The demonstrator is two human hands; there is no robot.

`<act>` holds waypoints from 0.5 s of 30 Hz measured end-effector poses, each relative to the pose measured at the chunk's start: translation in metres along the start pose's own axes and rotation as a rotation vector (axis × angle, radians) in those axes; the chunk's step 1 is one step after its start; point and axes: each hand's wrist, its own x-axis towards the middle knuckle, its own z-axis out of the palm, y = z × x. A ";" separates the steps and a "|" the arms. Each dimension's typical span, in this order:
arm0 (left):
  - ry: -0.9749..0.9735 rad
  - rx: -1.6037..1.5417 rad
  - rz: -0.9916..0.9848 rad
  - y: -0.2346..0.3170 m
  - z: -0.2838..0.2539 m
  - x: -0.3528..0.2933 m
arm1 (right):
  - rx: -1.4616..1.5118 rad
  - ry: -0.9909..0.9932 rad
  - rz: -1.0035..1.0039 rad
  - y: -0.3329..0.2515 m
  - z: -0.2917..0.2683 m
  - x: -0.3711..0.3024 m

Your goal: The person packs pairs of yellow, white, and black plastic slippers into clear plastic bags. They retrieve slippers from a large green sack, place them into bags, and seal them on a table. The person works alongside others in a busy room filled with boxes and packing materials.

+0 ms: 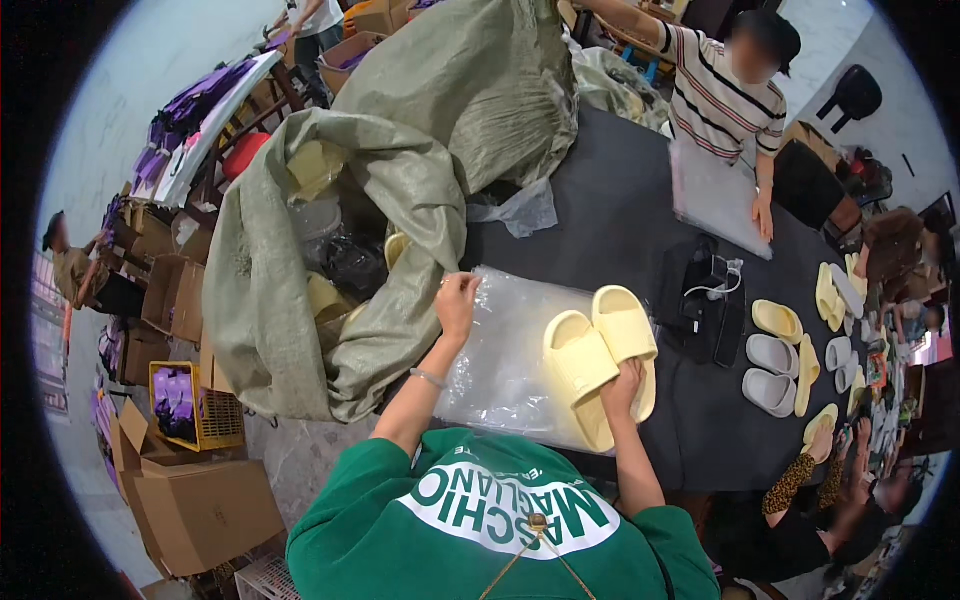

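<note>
A pair of pale yellow slide slippers point(583, 358) is in my right hand point(622, 390), whose fingers are closed on their inner edges. The slippers lie side by side over the right part of a stack of clear plastic bags point(500, 360) on the dark table. My left hand point(457, 303) is at the far left corner of the stack, thumb and fingers pinched together on a bag's edge. Left of that hand, a big grey-green woven sack point(260, 290) gapes wide, with yellow slippers and a dark plastic bundle inside.
A black device with a white cable point(708, 290) stands right of the bags. Yellow and grey slippers point(772, 355) lie farther right. Across the dark table point(620, 180), a person point(725, 90) handles clear bags. Cardboard boxes point(200, 500) and a yellow crate point(215, 410) stand at left.
</note>
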 end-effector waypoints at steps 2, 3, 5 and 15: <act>-0.084 0.086 -0.040 -0.008 0.006 -0.001 | 0.081 -0.034 -0.066 -0.034 -0.006 0.014; -0.055 0.106 -0.017 -0.009 0.009 0.000 | 0.140 -0.084 -0.027 -0.058 -0.010 0.021; -0.025 0.174 0.017 0.004 0.012 -0.003 | 0.150 -0.070 -0.092 -0.057 0.018 0.019; -0.615 0.535 0.318 0.003 -0.026 -0.087 | -0.064 -0.316 -0.167 -0.060 0.087 0.008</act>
